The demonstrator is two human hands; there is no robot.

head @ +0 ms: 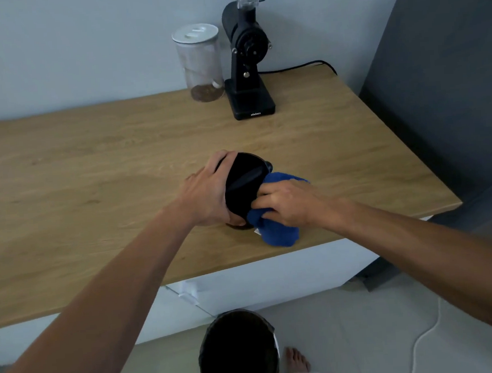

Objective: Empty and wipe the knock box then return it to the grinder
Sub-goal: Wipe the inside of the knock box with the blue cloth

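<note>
Hands meet over a black knock box (246,183) on a wooden counter (91,156), near its front edge. The left hand (210,194) wraps the tub from its nine o'clock side, fingers curled around the wall and thumb down the near side, and tips the mouth toward three o'clock, apparently so the interior and its crossbar face the cloth. The right hand (286,202) clenches a bunched blue cloth (276,228) against the box's rim at about four o'clock, fingertips pressing the fabric to the edge; the rest of the cloth trails onto the counter toward five o'clock. Judged by that grip, wiping is the step in hand.

A dark bin (239,353) stands on the floor at six o'clock, directly below the counter edge, a likely spot for the spent grounds; whether any remain in the box cannot be told. The black grinder (246,67) waits at twelve o'clock against the wall, well apart from the box, with a lidded clear jar (200,64) just beside it at its nine o'clock. The return trip is not yet made.
</note>
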